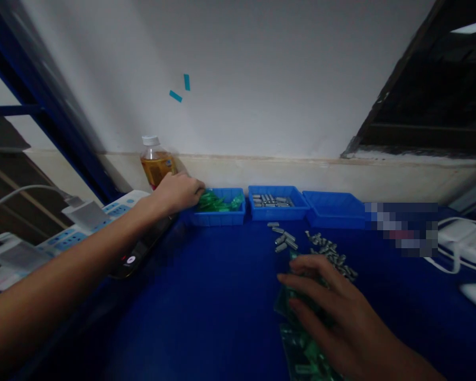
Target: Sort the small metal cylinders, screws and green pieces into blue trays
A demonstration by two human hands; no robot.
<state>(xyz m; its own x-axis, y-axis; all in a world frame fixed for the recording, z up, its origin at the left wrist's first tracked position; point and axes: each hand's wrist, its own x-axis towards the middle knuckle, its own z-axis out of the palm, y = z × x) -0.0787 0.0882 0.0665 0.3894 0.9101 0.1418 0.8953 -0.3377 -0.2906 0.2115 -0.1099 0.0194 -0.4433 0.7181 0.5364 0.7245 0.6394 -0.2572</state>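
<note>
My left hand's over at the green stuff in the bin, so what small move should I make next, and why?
I'd probably pinch one green piece with your left hand: it's already at the left end of that blue bin, and your right hand is over the green packets. Whether the left already grips one is unclear.

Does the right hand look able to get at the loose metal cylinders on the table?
Probably yes: the loose metal cylinders lie on the blue table just beyond the right hand, and nothing tall seems to stand between.
</note>
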